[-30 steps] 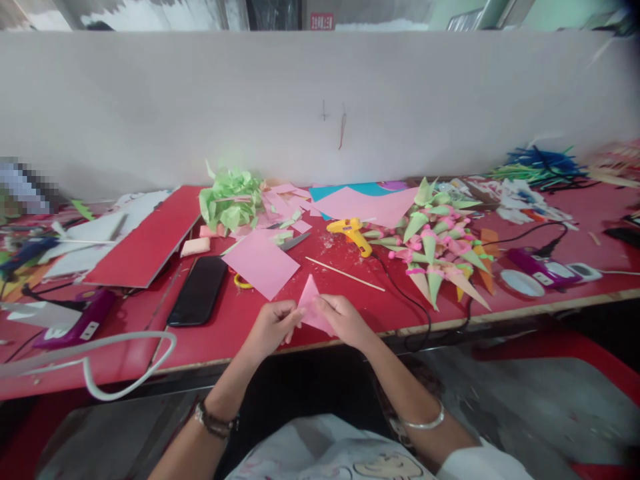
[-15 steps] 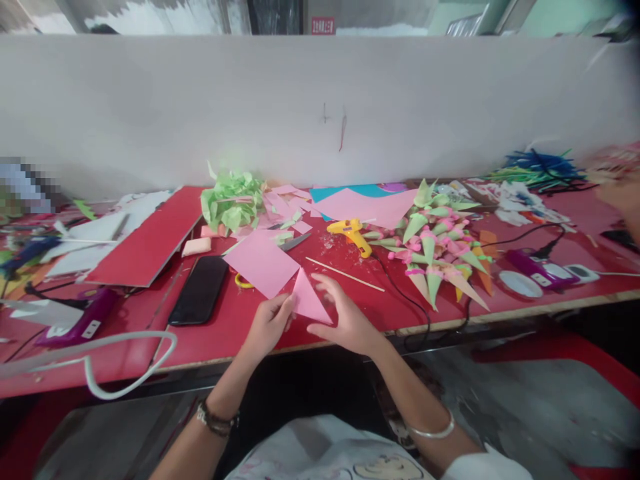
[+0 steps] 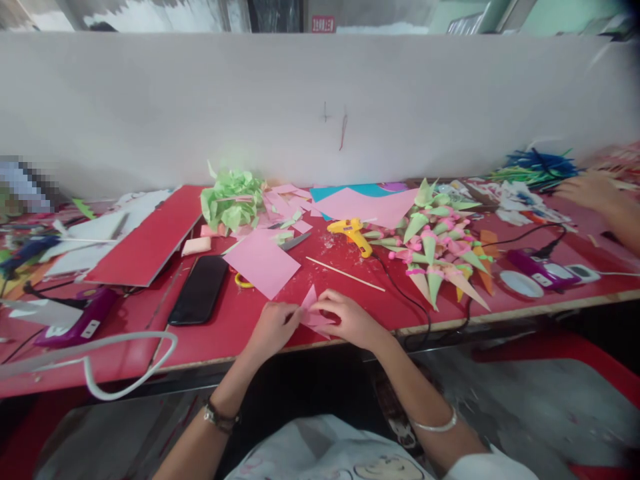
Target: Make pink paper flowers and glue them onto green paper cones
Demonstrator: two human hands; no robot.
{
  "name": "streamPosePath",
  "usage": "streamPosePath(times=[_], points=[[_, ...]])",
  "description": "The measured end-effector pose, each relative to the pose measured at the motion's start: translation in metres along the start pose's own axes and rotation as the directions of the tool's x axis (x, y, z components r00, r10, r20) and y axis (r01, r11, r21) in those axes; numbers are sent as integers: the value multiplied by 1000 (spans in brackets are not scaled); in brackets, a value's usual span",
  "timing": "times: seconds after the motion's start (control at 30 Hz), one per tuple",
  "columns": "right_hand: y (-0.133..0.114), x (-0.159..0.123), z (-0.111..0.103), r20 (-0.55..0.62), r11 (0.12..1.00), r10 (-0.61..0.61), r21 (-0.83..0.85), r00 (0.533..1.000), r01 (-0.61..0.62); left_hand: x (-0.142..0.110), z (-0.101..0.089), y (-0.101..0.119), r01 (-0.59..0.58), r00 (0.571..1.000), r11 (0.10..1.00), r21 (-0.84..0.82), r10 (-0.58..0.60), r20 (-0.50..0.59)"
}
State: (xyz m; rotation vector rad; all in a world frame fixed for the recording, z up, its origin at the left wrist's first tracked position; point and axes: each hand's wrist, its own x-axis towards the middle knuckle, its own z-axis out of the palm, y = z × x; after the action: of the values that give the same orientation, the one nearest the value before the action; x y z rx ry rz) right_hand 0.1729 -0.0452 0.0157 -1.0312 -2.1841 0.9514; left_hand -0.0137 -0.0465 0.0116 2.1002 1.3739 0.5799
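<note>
Near the front edge of the red table (image 3: 380, 300), my left hand (image 3: 273, 327) and my right hand (image 3: 347, 319) both pinch a small folded pink paper piece (image 3: 313, 313) between them. The paper is creased into a narrow pointed shape and partly hidden by my fingers. A larger pink paper square (image 3: 263, 262) lies flat just beyond my hands. A thin wooden stick (image 3: 345, 274) lies to the right of that square.
A black phone (image 3: 199, 290) lies left of my hands; a yellow glue gun (image 3: 353, 232) and its black cord lie beyond. Green and pink paper cones (image 3: 440, 247) are piled at right. Crumpled green paper (image 3: 233, 200) is at the back. Another person's hand (image 3: 590, 190) rests far right.
The pink paper was a flat triangle held up; now it is folded smaller and lowered to the table edge between both hands. Another person's hand has come into view at the far right.
</note>
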Motion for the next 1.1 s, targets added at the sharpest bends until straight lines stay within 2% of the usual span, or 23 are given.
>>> streamPosePath(times=[0.1, 0.17, 0.23, 0.3, 0.37, 0.53, 0.7, 0.87, 1.1], points=[[7, 1, 7, -10, 995, -25, -98, 1000, 24, -2, 3, -4, -32, 993, 938, 344, 69, -94], [9, 2, 11, -43, 986, -44, -165, 998, 36, -5, 4, -6, -25, 982, 915, 403, 98, -162], [11, 3, 14, -65, 976, -60, -212, 996, 45, -9, 5, -8, -75, 978, 931, 358, 138, -155], [12, 4, 16, -76, 971, -71, -232, 995, 52, -12, 5, -9, -145, 977, 939, 311, 185, -104], [12, 4, 15, -78, 971, -75, -234, 994, 54, -14, 5, -10, -167, 976, 937, 306, 202, -86], [10, 8, 14, -113, 985, -36, -174, 993, 16, -15, 6, -10, -99, 977, 945, 310, 152, -149], [9, 13, 19, -212, 985, 75, -134, 974, -105, -14, 10, -8, -3, 976, 965, 262, 60, -209], [9, 15, 26, -282, 961, 154, -180, 947, -210, -13, 12, -7, 62, 969, 961, 268, 6, -248], [7, 18, 32, -311, 906, 188, -311, 932, -286, -11, 12, -2, 182, 968, 933, 309, -115, -222]])
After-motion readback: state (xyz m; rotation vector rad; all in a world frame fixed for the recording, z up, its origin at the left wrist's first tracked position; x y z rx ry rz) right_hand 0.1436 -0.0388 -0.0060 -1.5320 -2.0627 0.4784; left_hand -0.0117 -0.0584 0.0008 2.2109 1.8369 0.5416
